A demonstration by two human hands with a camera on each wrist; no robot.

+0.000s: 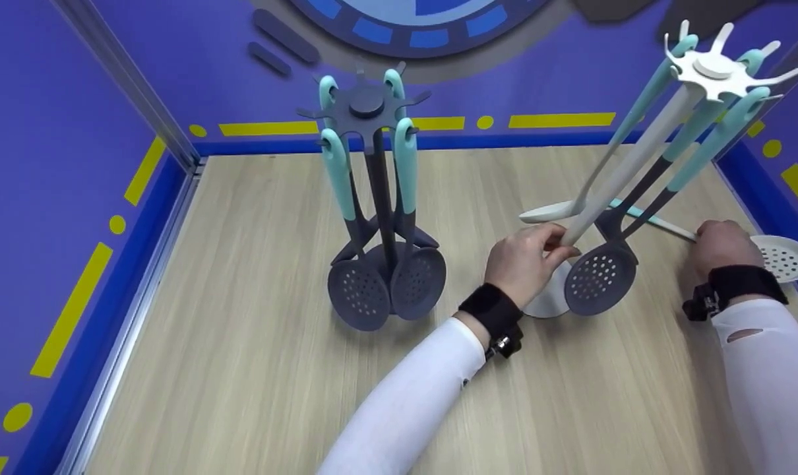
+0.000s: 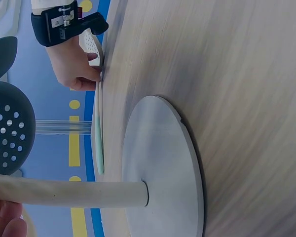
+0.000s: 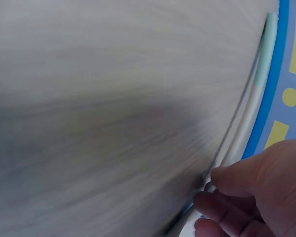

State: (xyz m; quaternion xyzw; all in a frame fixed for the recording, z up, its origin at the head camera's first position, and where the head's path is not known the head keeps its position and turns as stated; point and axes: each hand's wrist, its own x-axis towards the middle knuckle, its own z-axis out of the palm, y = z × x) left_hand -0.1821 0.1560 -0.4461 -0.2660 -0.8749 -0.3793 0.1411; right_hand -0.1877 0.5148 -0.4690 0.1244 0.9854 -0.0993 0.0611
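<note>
My left hand (image 1: 521,260) grips the pole (image 1: 626,158) of a white utensil stand low down, just above its round base (image 2: 158,158). From the stand's hooks hang utensils with mint handles, among them a dark skimmer (image 1: 600,277) beside my left fingers and a white-headed utensil (image 1: 549,211) behind the pole. Over at the right, my right hand (image 1: 725,249) pinches the shaft of a white skimmer (image 1: 787,256) between thumb and fingers. This skimmer lies along the table, its perforated head to the right and its mint handle (image 3: 267,49) pointing back left.
Left of the middle stands a dark utensil stand (image 1: 366,105) holding several mint-handled utensils, with dark skimmers (image 1: 358,293) at its front. Blue panels (image 1: 504,92) with yellow marks border the wooden table (image 1: 254,277) at the back and both sides.
</note>
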